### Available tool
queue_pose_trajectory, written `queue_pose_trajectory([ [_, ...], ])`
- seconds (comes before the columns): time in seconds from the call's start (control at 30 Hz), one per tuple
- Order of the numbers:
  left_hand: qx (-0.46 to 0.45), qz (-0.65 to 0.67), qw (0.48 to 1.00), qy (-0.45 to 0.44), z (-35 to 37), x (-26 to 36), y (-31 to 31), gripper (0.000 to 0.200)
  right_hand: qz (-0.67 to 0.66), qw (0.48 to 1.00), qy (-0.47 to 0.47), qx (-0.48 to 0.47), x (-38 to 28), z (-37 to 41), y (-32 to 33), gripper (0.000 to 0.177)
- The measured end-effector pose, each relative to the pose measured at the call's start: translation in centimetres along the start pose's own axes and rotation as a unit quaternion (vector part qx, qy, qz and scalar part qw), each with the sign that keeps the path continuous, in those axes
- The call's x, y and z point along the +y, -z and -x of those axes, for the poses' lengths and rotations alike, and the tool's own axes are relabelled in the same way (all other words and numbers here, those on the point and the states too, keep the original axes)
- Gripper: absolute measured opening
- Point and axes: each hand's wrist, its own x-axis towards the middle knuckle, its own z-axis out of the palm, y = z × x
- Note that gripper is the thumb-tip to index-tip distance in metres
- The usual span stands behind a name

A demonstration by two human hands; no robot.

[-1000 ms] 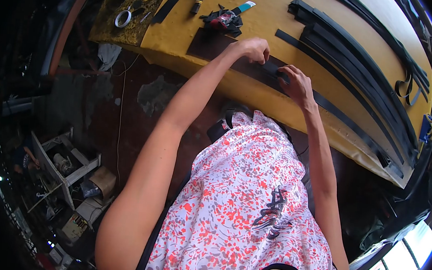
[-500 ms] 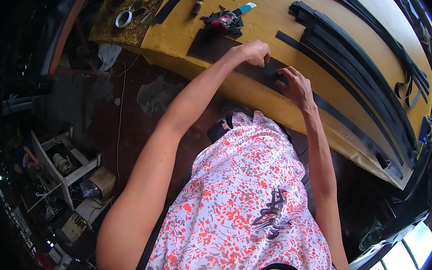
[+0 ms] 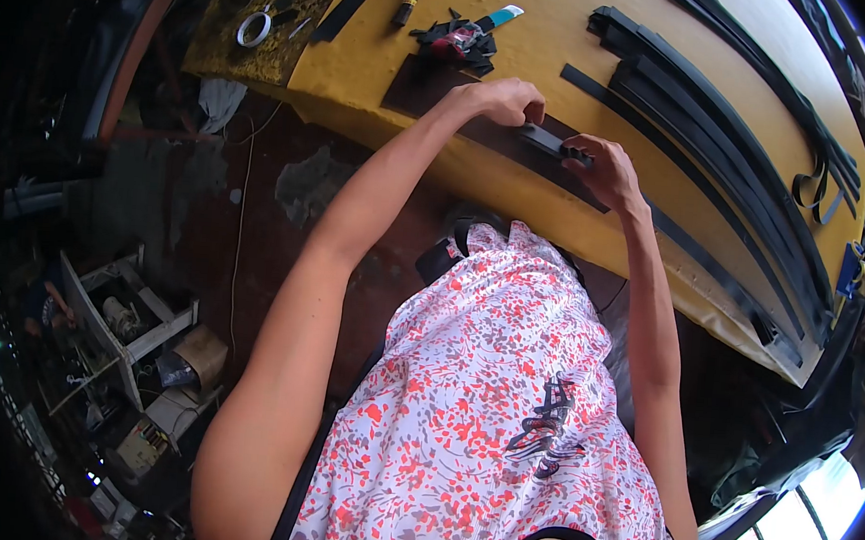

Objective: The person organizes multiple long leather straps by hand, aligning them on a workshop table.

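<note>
Two bare hands at work along the near edge of a yellow-covered table. A short dark bar lies between the hands, above a long dark brown board that runs beside the table's near edge. The left hand is bent at the wrist, its fingers curled downward at the bar's left end; the fingertips are largely hidden, so whether they pinch the bar or only rest on it cannot be told. The right hand curls its thumb and fingers round a dark piece at the bar's right end, most of it covered by the fingers.

Just beyond the board, on the left, sits a heap of black scraps, with a teal-and-white tool slanting out toward the far right. Farther left are a dark-handled tool, a short black strip and, on the stained far-left surface, a white ring. To the right, long black strips lie bundled across the table, a single narrow strip on their near side. A curled strip lies near the table's right end.
</note>
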Motion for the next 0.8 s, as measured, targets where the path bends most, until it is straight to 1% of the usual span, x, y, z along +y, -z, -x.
queue_pose_trajectory([
  [0.17, -0.002, 0.0, 1.0, -0.001, 0.1, 0.0, 0.1, 0.032, 0.0, 0.999, -0.028, -0.026, -0.9, -0.2, 0.7, 0.027],
  [0.27, -0.003, 0.012, 1.0, -0.003, 0.0, -0.3, 0.1, 0.033, -0.003, 0.999, -0.034, -0.02, -0.7, -0.2, 0.5, 0.027],
  [0.33, 0.002, 0.062, 0.998, -0.005, 0.0, -1.0, 0.0, 0.033, -0.018, 0.999, -0.035, -0.015, -0.4, -0.2, 0.5, 0.027],
  [0.47, 0.016, 0.015, 1.0, 0.01, 1.2, -0.6, 0.0, 0.03, -0.048, 0.998, -0.039, -0.011, 0.0, -0.3, 0.3, 0.026],
  [0.5, 0.058, -0.034, 0.998, 0.01, 1.4, -1.1, -0.8, 0.029, -0.047, 0.998, -0.04, -0.01, 0.0, -0.2, 0.1, 0.026],
  [0.53, 0.099, -0.084, 0.991, 0.009, 1.6, -1.7, -1.5, 0.028, -0.025, 1.0, -0.017, 0.008, 0.1, -0.1, -0.1, 0.026],
  [0.57, 0.099, -0.085, 0.991, 0.008, 1.9, -2.0, -2.1, 0.028, -0.002, 1.0, 0.005, 0.026, 0.0, 0.0, -0.4, 0.026],
  [0.6, 0.133, -0.082, 0.988, -0.003, 2.2, -2.4, -2.8, 0.029, -0.002, 1.0, 0.004, 0.027, 0.0, 0.2, -0.6, 0.026],
  [0.63, 0.166, -0.078, 0.983, -0.014, 2.5, -2.7, -3.4, 0.03, 0.013, 0.999, 0.008, 0.047, 0.0, 0.4, -1.0, 0.025],
  [0.67, 0.183, -0.064, 0.981, -0.008, 2.8, -2.9, -3.8, 0.025, 0.028, 0.997, 0.012, 0.067, 0.0, 0.6, -1.4, 0.025],
  [0.8, 0.185, -0.05, 0.981, -0.031, 2.6, -4.0, -4.0, 0.02, 0.044, 0.994, 0.035, 0.094, 0.2, 0.9, -2.5, 0.026],
])
